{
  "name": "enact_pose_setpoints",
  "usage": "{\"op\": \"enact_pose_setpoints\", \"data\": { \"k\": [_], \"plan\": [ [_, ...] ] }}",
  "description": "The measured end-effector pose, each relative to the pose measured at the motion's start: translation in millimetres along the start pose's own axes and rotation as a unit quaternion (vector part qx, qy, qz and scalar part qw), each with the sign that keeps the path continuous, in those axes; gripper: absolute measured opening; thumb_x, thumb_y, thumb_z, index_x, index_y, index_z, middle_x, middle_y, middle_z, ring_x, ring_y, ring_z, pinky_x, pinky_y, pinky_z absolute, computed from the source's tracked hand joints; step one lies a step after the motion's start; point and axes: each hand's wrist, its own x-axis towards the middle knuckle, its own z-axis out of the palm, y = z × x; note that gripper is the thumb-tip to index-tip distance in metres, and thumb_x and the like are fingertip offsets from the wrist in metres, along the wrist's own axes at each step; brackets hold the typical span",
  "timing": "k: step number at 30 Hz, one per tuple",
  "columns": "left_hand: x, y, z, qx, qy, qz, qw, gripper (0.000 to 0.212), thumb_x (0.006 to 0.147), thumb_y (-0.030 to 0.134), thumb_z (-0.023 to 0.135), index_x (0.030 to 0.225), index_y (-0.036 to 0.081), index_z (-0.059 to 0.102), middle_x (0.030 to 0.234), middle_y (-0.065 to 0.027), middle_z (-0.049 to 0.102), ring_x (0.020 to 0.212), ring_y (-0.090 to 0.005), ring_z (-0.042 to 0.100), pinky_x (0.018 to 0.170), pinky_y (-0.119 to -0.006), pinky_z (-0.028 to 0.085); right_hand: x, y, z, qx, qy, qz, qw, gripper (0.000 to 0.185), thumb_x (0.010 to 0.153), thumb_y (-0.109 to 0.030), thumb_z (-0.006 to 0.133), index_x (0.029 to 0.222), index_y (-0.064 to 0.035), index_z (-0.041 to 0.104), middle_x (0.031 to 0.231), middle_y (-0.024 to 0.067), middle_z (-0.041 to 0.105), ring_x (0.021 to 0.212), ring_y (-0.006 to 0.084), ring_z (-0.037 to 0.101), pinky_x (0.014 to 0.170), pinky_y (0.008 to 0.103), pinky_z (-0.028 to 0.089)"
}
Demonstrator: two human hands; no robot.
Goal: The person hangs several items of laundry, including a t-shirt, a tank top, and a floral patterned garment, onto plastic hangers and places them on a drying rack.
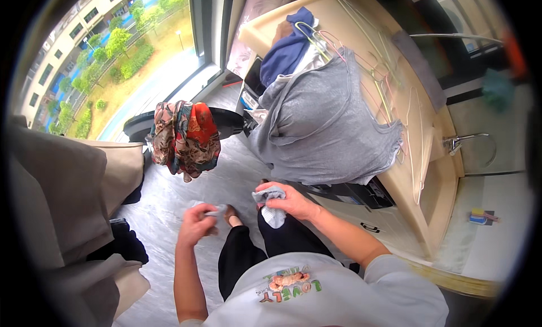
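Observation:
My left hand [197,224] is closed on a light grey cloth, perhaps a sock [217,209], whose end sticks out to the right. Between the thumb and fingers of my right hand [292,202] is a bunched grey cloth, also sock-like [274,214], with a ribbed part hanging down. Beyond my right hand, a grey sleeveless garment [322,119] lies over the beige counter, beside a navy cloth [288,51] and several thin hangers [383,94]. Patterned red and brown fabric [186,136] hangs over a black stand ahead of my left hand.
A beige counter [423,225] with a tap [455,144] runs along the right, above a cabinet with a dark handle [370,227]. Beige and dark garments [84,187] hang at the left. A large window [127,51] is at the upper left. Grey marbled floor [169,259] shows around my feet.

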Motion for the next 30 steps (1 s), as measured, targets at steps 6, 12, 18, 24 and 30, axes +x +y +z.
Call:
{"op": "enact_pose_setpoints", "data": {
  "k": [6, 12, 18, 24, 30],
  "plan": [
    [-5.3, 93.6, 61.2, 0.008, -0.089, 0.0, 0.996, 0.058, 0.07, -0.003, 0.059, 0.125, 0.008, 0.044, 0.092, 0.0003, 0.053, 0.071, -0.0036, 0.051, 0.055, -0.019, 0.045, 10.4, -67.0, 21.2, -0.162, -0.149, -0.054, 0.974, 0.052, 0.071, 0.007, 0.046, 0.122, -0.0058, 0.045, 0.114, 0.0049, 0.051, 0.108, 0.017, 0.049, 0.091, 0.0284, 0.038],
    [19.5, 99.5, 90.0, -0.094, -0.104, 0.154, 0.978, 0.063, 0.072, -0.004, 0.06, 0.13, 0.004, 0.036, 0.102, -0.0029, 0.056, 0.09, -0.0086, 0.054, 0.078, -0.023, 0.045, 10.6, -104.2, 13.4, -0.366, -0.148, -0.237, 0.888, 0.071, 0.061, 0.009, 0.045, 0.129, -0.0064, 0.035, 0.13, 0.0149, 0.036, 0.122, 0.03, 0.035, 0.101, 0.0359, 0.029],
    [22.0, 106.8, 109.7, -0.12, -0.051, 0.128, 0.983, 0.032, 0.077, 0.005, 0.062, 0.108, 0.001, 0.054, 0.092, -0.0044, 0.059, 0.076, -0.0079, 0.058, 0.063, -0.02, 0.047, 4.5, -129.5, 4.7, -0.405, -0.158, -0.265, 0.861, 0.068, 0.063, 0.01, 0.047, 0.129, -0.0052, 0.034, 0.132, 0.0164, 0.032, 0.122, 0.0312, 0.034, 0.101, 0.0344, 0.03],
    [-4.0, 148.2, 89.8, -0.127, 0.096, 0.244, 0.957, 0.015, 0.078, 0.007, 0.06, 0.091, 0.0, 0.057, 0.081, -0.0064, 0.062, 0.067, -0.0108, 0.06, 0.056, -0.022, 0.05, -6.4, -147.6, -26.5, -0.431, -0.092, -0.208, 0.873, 0.047, 0.065, 0.008, 0.049, 0.11, -0.0039, 0.051, 0.101, 0.0146, 0.058, 0.092, 0.0313, 0.057, 0.079, 0.0369, 0.045],
    [-27.0, 185.7, 81.0, -0.054, 0.142, 0.337, 0.929, 0.014, 0.078, 0.006, 0.061, 0.089, -0.002, 0.055, 0.078, -0.0049, 0.061, 0.066, -0.0088, 0.058, 0.055, -0.021, 0.048, -26.6, -189.1, -44.7, -0.262, -0.096, -0.142, 0.95, 0.015, 0.082, -0.007, 0.057, 0.096, -0.0013, 0.057, 0.075, -0.002, 0.056, 0.071, 0.0016, 0.049, 0.06, 0.0192, 0.041]
  ]
}}
